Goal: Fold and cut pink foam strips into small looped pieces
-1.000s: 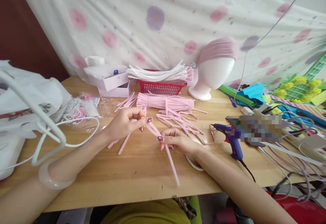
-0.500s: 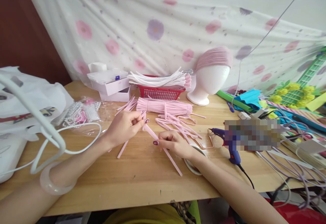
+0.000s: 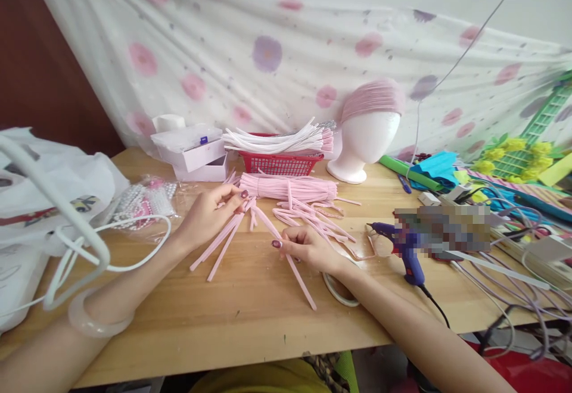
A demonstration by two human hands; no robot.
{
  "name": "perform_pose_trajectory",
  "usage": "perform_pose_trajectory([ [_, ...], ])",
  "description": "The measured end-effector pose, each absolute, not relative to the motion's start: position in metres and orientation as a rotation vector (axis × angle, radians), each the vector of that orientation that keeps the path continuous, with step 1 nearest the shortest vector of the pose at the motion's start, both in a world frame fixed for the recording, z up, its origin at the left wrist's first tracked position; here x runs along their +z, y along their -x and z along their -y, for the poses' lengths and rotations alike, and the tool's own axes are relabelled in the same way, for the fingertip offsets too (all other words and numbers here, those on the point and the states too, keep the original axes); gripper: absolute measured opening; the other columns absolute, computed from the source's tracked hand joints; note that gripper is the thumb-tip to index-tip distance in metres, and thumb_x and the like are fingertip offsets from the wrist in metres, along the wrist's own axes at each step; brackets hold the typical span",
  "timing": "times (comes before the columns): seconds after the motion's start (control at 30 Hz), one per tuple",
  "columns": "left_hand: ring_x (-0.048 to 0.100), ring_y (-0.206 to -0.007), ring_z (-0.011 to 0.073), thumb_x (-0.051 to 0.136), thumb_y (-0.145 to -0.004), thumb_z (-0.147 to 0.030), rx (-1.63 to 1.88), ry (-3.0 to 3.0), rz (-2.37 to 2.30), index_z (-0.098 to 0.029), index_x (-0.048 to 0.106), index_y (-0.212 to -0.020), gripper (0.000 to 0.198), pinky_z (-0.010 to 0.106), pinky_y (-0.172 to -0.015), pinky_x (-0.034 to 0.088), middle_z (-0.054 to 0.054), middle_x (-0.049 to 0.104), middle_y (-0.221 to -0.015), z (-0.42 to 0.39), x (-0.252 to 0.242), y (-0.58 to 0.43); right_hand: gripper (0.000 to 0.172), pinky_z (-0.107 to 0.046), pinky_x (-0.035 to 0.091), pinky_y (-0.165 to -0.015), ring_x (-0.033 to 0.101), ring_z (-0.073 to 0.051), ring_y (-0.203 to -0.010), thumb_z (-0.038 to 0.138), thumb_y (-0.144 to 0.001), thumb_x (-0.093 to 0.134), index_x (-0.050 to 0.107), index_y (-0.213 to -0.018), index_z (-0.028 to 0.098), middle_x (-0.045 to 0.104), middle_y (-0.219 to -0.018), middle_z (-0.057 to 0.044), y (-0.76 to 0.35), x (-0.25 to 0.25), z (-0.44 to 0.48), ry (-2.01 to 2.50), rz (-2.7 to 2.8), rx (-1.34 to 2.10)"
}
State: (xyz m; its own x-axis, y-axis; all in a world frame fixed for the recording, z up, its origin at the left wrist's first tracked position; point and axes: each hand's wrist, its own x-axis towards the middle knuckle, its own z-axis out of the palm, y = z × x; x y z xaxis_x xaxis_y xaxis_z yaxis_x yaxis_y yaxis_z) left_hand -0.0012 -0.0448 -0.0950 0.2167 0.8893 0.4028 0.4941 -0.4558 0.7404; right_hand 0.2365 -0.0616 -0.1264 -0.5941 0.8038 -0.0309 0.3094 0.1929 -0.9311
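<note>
A pink pipe cleaner [image 3: 300, 283] slants across the space in front of me, its lower end pointing toward the table's front edge. The thumb and fingers of my right hand [image 3: 310, 250] pinch it around its middle. My left hand [image 3: 214, 214] is beside its upper end, thumb and forefinger brought together; whether anything lies between those fingertips is hidden. Several loose pink pipe cleaners [image 3: 218, 241] fan out below my left fingers. Just behind the hands lies a tied bundle of pink pipe cleaners [image 3: 290, 187], with more loose, bent ones [image 3: 308, 217] in front of it.
A red basket [image 3: 277, 164] of white stems stands at the back beside a white foam head [image 3: 369, 143]. To the right lies a blue glue gun [image 3: 409, 256] among cables. A tape roll [image 3: 339, 289] sits under my right forearm. Bagged beads [image 3: 143, 202] lie left.
My left hand has drawn back slightly left and up from the pipe cleaner's upper end. My right hand still grips the pipe cleaner in nearly the same place. The view has shifted slightly.
</note>
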Motion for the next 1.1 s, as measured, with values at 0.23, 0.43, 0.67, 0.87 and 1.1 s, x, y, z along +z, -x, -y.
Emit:
perform_pose_trajectory([
  [0.23, 0.062, -0.078, 0.0189, 0.047, -0.090, -0.040, 0.916, -2.208, -1.206, -0.019, 0.067, -0.076, 0.032, 0.026, -0.072, 0.043, 0.001, 0.070, -0.078, 0.044, -0.106, -0.009, 0.050, -0.025, 0.020, -0.050, 0.029, -0.008, -0.050, 0.060, -0.084, 0.057, 0.059, -0.066, 0.014, 0.039, -0.054, 0.006, -0.236, -0.127, 0.062, 0.947, 2.043, 1.445],
  [0.43, 0.058, -0.063, 0.0158, 0.048, -0.088, -0.040, 0.904, -2.219, -1.301, -0.019, 0.063, -0.064, 0.035, 0.024, -0.063, 0.040, -0.002, 0.066, -0.063, 0.046, -0.102, -0.006, 0.049, -0.025, 0.027, -0.054, 0.037, -0.010, -0.054, 0.061, -0.087, 0.051, 0.060, -0.071, 0.015, 0.043, -0.058, 0.004, -0.237, -0.124, 0.062, 0.924, 1.984, 1.465],
  [0.67, 0.048, -0.050, 0.0122, 0.045, -0.087, -0.042, 0.952, -2.155, -1.320, -0.020, 0.049, -0.054, 0.040, 0.022, -0.053, 0.037, -0.004, 0.054, -0.049, 0.051, -0.094, -0.010, 0.040, -0.025, 0.029, -0.057, 0.038, -0.011, -0.058, 0.045, -0.091, 0.050, 0.057, -0.065, 0.015, 0.043, -0.060, 0.002, -0.237, -0.122, 0.065, 0.912, 2.115, 1.299],
  [0.87, 0.051, -0.053, 0.0119, 0.047, -0.087, -0.049, 0.953, -1.972, -1.215, -0.019, 0.050, -0.057, 0.043, 0.022, -0.054, 0.041, -0.003, 0.055, -0.053, 0.052, -0.087, -0.011, 0.035, -0.024, 0.029, -0.054, 0.038, -0.010, -0.054, 0.035, -0.094, 0.047, 0.055, -0.066, 0.016, 0.044, -0.058, 0.003, -0.238, -0.119, 0.067, 0.873, 2.259, 1.039],
  [1.1, 0.050, -0.051, 0.0114, 0.049, -0.087, -0.049, 0.970, -1.940, -1.259, -0.018, 0.050, -0.056, 0.044, 0.023, -0.053, 0.038, -0.003, 0.054, -0.053, 0.048, -0.093, -0.009, 0.029, -0.024, 0.032, -0.059, 0.044, -0.012, -0.058, 0.024, -0.094, 0.044, 0.057, -0.069, 0.017, 0.054, -0.061, 0.000, -0.243, -0.116, 0.064, 0.826, 2.425, 0.598],
])
